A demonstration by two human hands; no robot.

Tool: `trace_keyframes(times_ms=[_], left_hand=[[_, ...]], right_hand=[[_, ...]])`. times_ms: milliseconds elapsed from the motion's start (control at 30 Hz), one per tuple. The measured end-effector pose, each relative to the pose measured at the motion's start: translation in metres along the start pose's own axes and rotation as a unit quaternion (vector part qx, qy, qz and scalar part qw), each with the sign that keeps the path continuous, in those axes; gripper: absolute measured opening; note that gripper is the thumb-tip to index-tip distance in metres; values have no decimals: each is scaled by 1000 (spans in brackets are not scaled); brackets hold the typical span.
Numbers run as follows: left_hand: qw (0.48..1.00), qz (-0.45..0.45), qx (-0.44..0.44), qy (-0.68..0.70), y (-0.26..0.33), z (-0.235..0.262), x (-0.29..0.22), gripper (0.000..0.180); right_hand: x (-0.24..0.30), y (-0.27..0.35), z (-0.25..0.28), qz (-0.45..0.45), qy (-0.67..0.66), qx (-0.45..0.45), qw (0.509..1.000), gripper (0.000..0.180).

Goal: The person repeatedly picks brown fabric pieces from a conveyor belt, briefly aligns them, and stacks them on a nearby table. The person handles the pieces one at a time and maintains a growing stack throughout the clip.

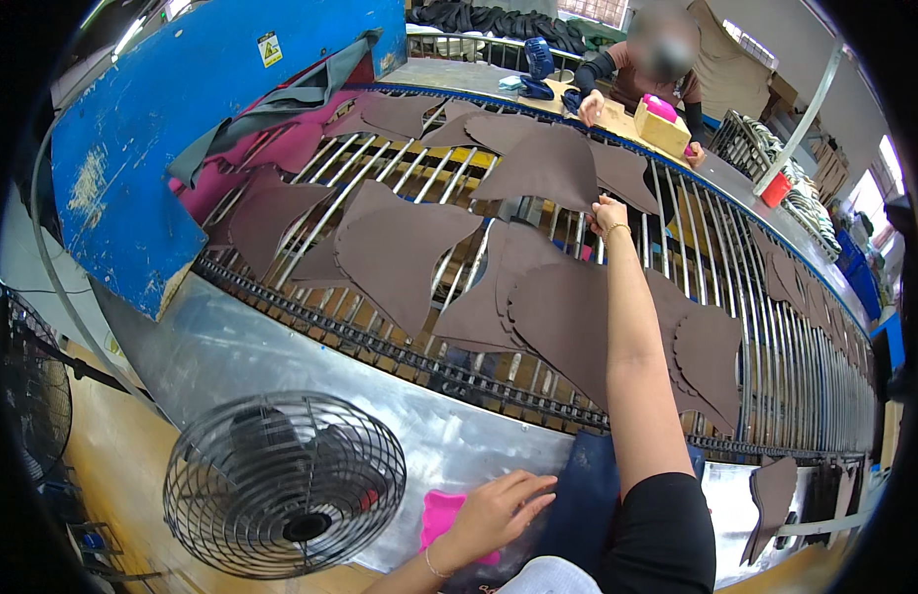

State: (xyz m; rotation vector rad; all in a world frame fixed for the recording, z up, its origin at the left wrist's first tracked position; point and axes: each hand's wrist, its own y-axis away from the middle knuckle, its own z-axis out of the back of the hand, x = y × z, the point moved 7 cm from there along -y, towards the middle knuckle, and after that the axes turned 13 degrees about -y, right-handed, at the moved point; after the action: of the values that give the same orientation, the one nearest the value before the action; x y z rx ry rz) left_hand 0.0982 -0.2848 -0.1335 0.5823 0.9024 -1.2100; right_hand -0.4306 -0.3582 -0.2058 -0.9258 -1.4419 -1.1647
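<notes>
Right hand (608, 214) reaches far across the roller conveyor (776, 376) – fingers pinching the edge of a brown leather piece (543, 163). Left hand (499, 510) rests open, fingers spread, on pink cloth (439, 515) below.

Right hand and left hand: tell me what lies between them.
In the head view, between the right hand up on the roller conveyor and the left hand by the pink piece, brown cut pieces lie across the rollers.
</notes>
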Motion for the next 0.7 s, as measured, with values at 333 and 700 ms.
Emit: trace_keyframes(times_ms=[333,700], left_hand=[[999,16,14,34,-4,-9,10,24],[999,24,-13,-23,-7,-12,4,23]], right_hand=[[-12,-49,39,142,320,-114,930,42],[109,119,76,209,483,224,820,36]])
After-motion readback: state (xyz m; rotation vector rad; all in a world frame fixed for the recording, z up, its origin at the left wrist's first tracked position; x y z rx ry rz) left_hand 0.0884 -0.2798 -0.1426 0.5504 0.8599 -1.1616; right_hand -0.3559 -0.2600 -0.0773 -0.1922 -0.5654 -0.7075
